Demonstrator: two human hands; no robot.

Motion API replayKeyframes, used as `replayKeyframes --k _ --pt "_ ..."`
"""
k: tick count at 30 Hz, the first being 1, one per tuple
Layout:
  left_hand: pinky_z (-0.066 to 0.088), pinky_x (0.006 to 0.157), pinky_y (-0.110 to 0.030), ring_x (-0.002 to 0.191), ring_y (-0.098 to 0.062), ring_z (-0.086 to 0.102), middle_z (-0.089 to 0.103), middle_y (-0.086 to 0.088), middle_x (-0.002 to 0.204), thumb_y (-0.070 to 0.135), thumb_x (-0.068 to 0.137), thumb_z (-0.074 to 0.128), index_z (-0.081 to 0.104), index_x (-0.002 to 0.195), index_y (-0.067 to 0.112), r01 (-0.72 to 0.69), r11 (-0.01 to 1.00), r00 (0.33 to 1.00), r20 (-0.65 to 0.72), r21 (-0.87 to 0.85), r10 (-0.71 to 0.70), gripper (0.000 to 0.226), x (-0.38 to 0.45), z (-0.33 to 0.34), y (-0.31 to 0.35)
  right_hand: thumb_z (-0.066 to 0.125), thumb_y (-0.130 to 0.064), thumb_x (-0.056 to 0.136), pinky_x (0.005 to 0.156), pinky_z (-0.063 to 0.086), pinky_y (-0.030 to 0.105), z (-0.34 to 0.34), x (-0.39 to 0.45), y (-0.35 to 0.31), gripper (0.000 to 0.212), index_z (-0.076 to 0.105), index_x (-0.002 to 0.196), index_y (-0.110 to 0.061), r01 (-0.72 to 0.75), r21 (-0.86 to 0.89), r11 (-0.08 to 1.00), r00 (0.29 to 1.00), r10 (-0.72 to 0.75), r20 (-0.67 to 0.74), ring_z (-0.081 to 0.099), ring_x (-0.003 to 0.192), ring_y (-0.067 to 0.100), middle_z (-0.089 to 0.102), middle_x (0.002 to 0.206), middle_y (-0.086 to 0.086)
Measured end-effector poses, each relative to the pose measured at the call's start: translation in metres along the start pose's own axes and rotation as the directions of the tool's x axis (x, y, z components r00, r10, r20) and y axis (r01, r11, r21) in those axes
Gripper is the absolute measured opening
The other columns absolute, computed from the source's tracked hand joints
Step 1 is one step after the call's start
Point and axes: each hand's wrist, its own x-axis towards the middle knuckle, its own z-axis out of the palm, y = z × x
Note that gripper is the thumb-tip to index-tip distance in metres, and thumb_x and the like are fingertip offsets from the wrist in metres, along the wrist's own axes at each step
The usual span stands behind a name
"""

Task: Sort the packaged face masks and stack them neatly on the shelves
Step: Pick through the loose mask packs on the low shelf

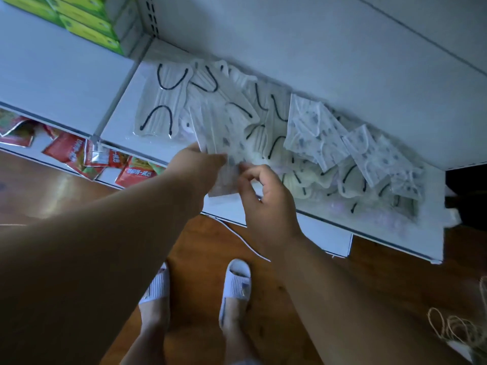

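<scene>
Masks (pixel 311 127) lay too jumbled to count; I saw both grips, left hand (pixel 195 164) and right hand (pixel 266 196), pinching one patterned pack (pixel 224 154) overhanging the shelf (pixel 432 233) edge.

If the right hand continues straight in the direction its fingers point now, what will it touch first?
Probably the clear-wrapped patterned mask packets that the left hand holds; the right hand already has its fingertips at their lower edge. Depth is unclear.
</scene>
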Motion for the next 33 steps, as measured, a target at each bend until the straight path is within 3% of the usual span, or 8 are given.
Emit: replayKeyframes --k 4,10,15,18,22,27,30,33 --pt "0.058 0.090 -0.048 0.092 -0.035 0.071 0.072 -0.006 0.087 0.007 0.087 0.068 0.067 0.082 0.022 -0.013 0.999 0.998 -0.058 0.034 0.015 0.016 0.001 0.020 -0.013 0.056 -0.020 0.097 0.103 0.032 0.019 -0.029 0.021 0.028 0.018 0.067 0.110 -0.017 -0.021 -0.242 0.970 0.997 0.001 -0.081 0.037 0.141 0.013 0.042 0.152 0.001" --pt "0.058 0.090 -0.047 0.091 -0.032 0.072 0.073 -0.005 0.089 0.011 0.086 0.069 0.067 0.080 0.021 0.001 0.999 0.996 -0.092 0.037 0.002 0.012 -0.006 0.049 -0.042 0.050 -0.044 0.097 0.122 0.015 0.045 -0.082 0.076 0.076 0.056 0.036 0.150 -0.033 -0.105 -0.715 0.691 0.973 0.221 0.071 -0.002 0.152 0.031 -0.007 0.165 0.014" --pt "0.058 0.092 -0.044 0.091 -0.032 0.070 0.070 -0.003 0.086 0.009 0.090 0.066 0.064 0.078 0.024 -0.014 1.000 0.995 -0.099 -0.028 0.011 0.020 -0.009 0.070 -0.050 0.041 -0.044 0.099 0.115 0.030 0.045 -0.101 0.093 0.090 0.050 0.040 0.147 -0.028 -0.122 -0.822 0.556 0.939 0.332 0.086 0.033 0.139 0.036 0.025 0.158 0.013" --pt "0.058 0.091 -0.041 0.093 -0.031 0.069 0.070 -0.002 0.087 0.011 0.089 0.066 0.064 0.081 0.026 -0.034 0.999 0.993 -0.118 -0.020 0.031 0.017 -0.010 0.076 -0.057 0.044 -0.028 0.097 0.101 0.041 0.042 -0.098 0.085 0.086 0.028 0.056 0.116 -0.012 -0.072 -0.778 0.624 0.993 0.117 0.002 0.051 0.119 0.036 0.053 0.135 0.013" --pt "0.057 0.091 -0.044 0.094 -0.032 0.071 0.073 -0.003 0.093 0.026 0.079 0.070 0.067 0.081 0.028 -0.029 0.998 0.993 -0.115 -0.047 0.024 0.004 -0.012 0.077 -0.061 0.048 -0.019 0.095 0.102 0.044 0.041 -0.083 0.055 0.071 0.037 0.062 0.127 -0.009 0.133 -0.415 0.900 0.989 -0.148 -0.004 0.056 0.119 0.030 0.064 0.126 0.011" --pt "0.057 0.092 -0.048 0.091 -0.028 0.073 0.076 -0.005 0.094 0.048 0.077 0.074 0.069 0.090 0.024 -0.006 0.997 0.997 -0.081 -0.081 0.000 0.027 -0.011 0.072 -0.061 0.044 -0.009 0.094 0.098 0.050 0.034 -0.057 0.017 0.056 0.029 0.059 0.118 -0.015 0.107 0.054 0.993 0.981 -0.114 0.158 0.063 0.110 0.012 0.069 0.115 0.001" --pt "0.058 0.089 -0.050 0.087 -0.031 0.074 0.076 -0.008 0.093 0.022 0.077 0.078 0.071 0.090 0.020 -0.018 0.998 0.989 -0.150 -0.057 0.009 0.015 -0.006 0.068 -0.061 0.043 -0.004 0.096 0.111 0.039 0.037 -0.059 0.038 0.063 0.038 0.061 0.127 -0.015 0.119 -0.111 0.987 0.990 -0.110 0.089 0.047 0.133 0.018 0.052 0.142 0.008" --pt "0.059 0.088 -0.049 0.086 -0.032 0.073 0.076 -0.009 0.093 0.018 0.072 0.079 0.071 0.093 0.018 -0.023 0.999 0.989 -0.150 -0.049 0.016 0.023 -0.003 0.066 -0.061 0.043 -0.029 0.103 0.122 0.015 0.042 -0.068 0.073 0.075 0.048 0.037 0.150 -0.031 0.013 -0.521 0.854 0.985 0.078 0.153 0.000 0.153 0.027 -0.001 0.166 0.010"
